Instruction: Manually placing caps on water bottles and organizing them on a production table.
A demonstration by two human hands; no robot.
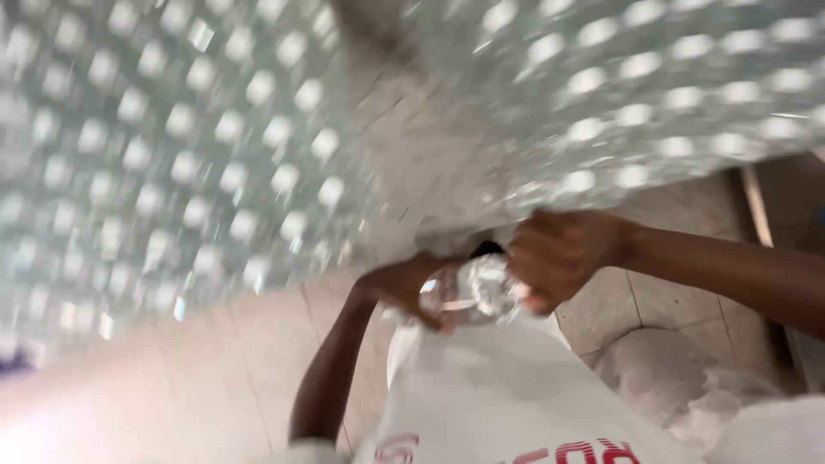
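Note:
A large sheet of clear bubble wrap (172, 146) hangs across the upper part of the head view, blurred by motion. My left hand (400, 283) and my right hand (559, 258) meet at the middle, both closed on a bunched, crumpled part of the bubble wrap (468, 290). My right hand is the higher one and grips the sheet's lower edge. My left hand grips the wad from the left and below. A white garment (498, 387) with red print lies just below both hands.
Pale square floor tiles (215, 361) fill the lower left and continue at the right (679, 301). A white crumpled bag or cloth (687, 387) lies at the lower right. A dark brown edge (795, 206) stands at the far right.

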